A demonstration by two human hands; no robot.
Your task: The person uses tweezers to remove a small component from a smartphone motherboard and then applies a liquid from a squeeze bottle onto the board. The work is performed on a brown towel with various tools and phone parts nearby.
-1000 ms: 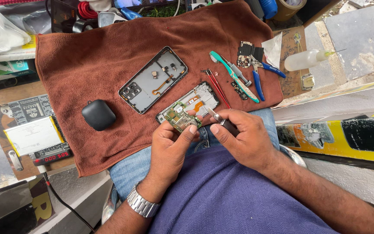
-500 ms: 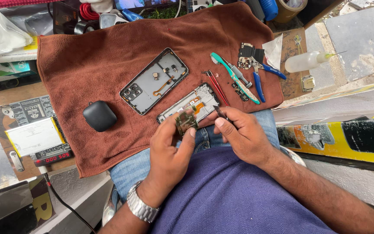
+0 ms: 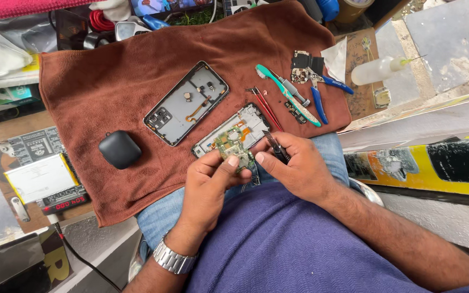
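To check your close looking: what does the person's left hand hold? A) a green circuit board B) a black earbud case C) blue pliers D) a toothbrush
A: the left hand pinches a green circuit board over the towel.

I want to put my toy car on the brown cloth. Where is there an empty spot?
The brown towel is bare along its top left, above the open phone back and the black case. Another bare strip runs along the top middle. It is crowded on the right, around the toothbrush and blue pliers, and near both hands at the circuit board.
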